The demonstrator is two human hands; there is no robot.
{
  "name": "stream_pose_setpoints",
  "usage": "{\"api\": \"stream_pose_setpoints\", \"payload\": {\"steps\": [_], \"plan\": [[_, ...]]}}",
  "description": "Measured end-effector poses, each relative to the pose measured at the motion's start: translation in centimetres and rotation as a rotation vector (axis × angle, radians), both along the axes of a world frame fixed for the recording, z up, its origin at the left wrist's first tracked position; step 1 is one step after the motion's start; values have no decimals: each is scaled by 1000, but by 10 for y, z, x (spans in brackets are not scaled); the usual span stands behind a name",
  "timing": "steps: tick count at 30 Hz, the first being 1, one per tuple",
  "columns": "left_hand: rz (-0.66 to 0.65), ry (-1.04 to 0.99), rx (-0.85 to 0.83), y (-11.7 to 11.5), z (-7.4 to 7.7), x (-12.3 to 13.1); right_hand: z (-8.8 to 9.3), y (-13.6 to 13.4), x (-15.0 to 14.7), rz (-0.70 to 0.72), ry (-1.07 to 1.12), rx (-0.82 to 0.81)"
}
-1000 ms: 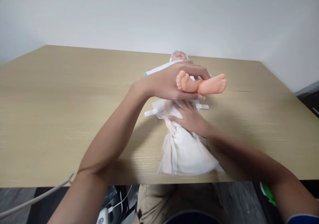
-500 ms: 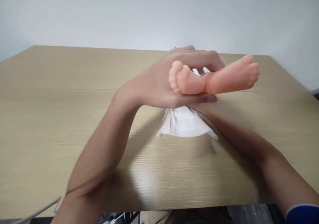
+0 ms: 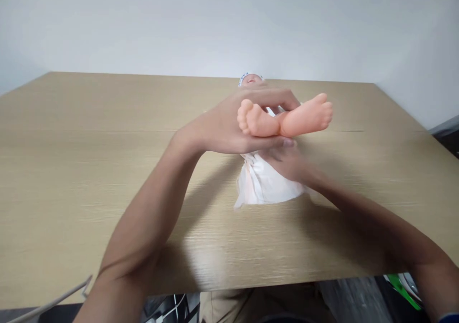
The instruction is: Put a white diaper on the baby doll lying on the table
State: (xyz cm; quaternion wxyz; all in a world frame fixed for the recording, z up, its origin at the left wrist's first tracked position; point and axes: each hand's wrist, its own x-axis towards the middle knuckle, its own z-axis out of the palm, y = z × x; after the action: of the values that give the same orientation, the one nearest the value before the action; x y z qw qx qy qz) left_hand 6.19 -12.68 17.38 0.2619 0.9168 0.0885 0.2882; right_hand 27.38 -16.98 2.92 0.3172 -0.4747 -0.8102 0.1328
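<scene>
A baby doll lies on its back along the wooden table [image 3: 89, 170], its capped head [image 3: 250, 79] at the far end. My left hand [image 3: 233, 124] is closed round the doll's ankles and holds both bare feet [image 3: 287, 118] lifted above the table. Beneath the raised legs lies a white diaper [image 3: 263, 184], its near end spread toward me. My right hand [image 3: 287, 162] reaches in under the legs and rests on the diaper; its fingers are mostly hidden by my left hand.
A white wall stands behind the table's far edge. A pale cable [image 3: 46, 301] hangs at the lower left below the near edge. Something green [image 3: 399, 289] shows on the floor at lower right.
The diaper was slid further in under the doll's raised legs, so less of it shows. My right hand moved forward under the legs. My left hand kept the feet lifted.
</scene>
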Motion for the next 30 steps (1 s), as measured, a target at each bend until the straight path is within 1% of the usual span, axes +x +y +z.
{"api": "stream_pose_setpoints", "payload": {"steps": [2, 4, 6, 8, 10, 12, 16, 19, 22, 26, 28, 30], "plan": [[11, 15, -18, -2, -4, 2, -3, -16, 15, -35, 7, 36], [51, 5, -30, -4, -9, 5, -5, -31, 32, -53, 22, 86], [73, -21, -19, -5, -13, 7, -5, -42, 45, -29, 40, 119], [70, -45, -6, -6, -16, 8, -4, -47, 51, 24, 40, 110], [83, -63, -13, -6, -16, 8, -4, -48, 48, 72, -3, 75], [127, -82, -45, -6, -15, 6, -6, -45, 39, 122, -83, 29], [210, -137, -94, -3, -13, 2, -20, -40, 16, 177, -211, -27], [238, -164, -96, 1, -12, -1, -31, -40, 1, 119, -255, -35], [237, -165, -93, 2, -12, -2, -36, -41, -11, 30, -285, -27], [193, -169, -77, 1, -12, -4, -33, -44, -17, -1, -270, 14], [175, -179, -84, 0, -13, -5, -26, -47, -14, -5, -188, 52], [170, -182, -111, -2, -15, -6, -15, -51, -6, -55, -54, 113]]}}
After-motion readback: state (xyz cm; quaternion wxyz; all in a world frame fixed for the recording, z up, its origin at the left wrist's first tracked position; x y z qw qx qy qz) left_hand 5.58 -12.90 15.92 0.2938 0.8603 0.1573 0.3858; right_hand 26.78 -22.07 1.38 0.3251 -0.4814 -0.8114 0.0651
